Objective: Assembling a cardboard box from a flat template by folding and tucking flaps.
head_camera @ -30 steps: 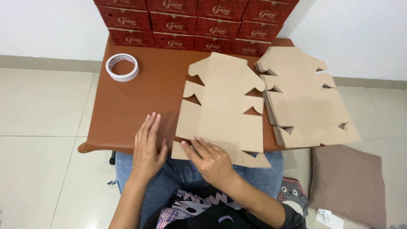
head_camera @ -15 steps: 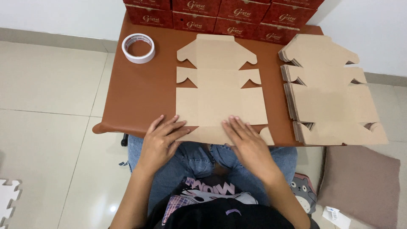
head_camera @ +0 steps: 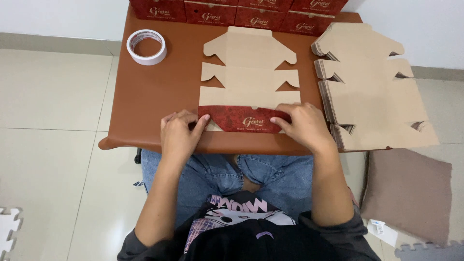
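Flat cardboard box blank (head_camera: 249,72) lies mid-surface (head_camera: 150,92), brown side up, near flap (head_camera: 244,119) folded over showing red print. Left hand (head_camera: 178,135) grip pinched on the flap's left end; right hand (head_camera: 304,126) grip pressed on its right end. Stack of blanks (head_camera: 369,92) to the right, tape roll (head_camera: 146,47) far left, red boxes (head_camera: 237,12) along the back edge.

Single head-worn view, steeply downward and close over the brown table (head_camera: 145,96), from the seated person's side.
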